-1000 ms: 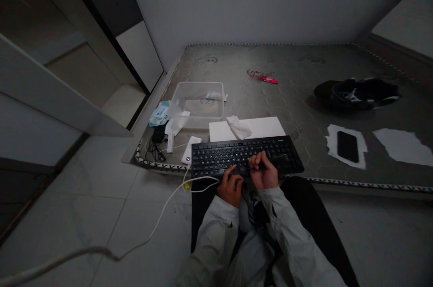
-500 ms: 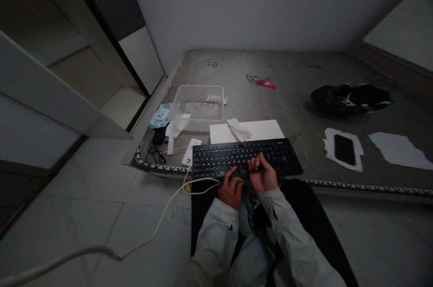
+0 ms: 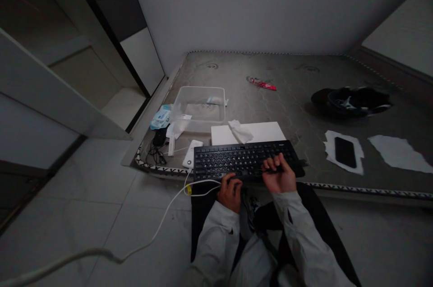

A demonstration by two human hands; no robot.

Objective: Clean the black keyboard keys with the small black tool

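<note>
A black keyboard (image 3: 230,158) lies along the bed's front edge, close to my lap. My left hand (image 3: 230,192) grips its front edge near the middle, with bent fingers over the rim. Over the right part of the keys, my right hand (image 3: 280,175) is closed palm-up around a thin dark tool (image 3: 270,170). Its kind is too dim to tell, and the fingers cover much of it. Behind the keyboard, a crumpled white tissue (image 3: 241,131) rests on a flat white box (image 3: 267,132).
On the mattress (image 3: 287,97) stand a clear plastic bin (image 3: 199,118), a white device (image 3: 192,154) with a cable (image 3: 165,212), and a blue packet (image 3: 161,117). Farther right are a dark cap (image 3: 352,101), a phone (image 3: 345,151) on tissue and another tissue sheet (image 3: 399,152). A red wrapper (image 3: 264,84) lies farther back.
My right hand has moved right along the keyboard, still closed on the thin tool. My left hand stays at the front edge, its fingers slightly lower.
</note>
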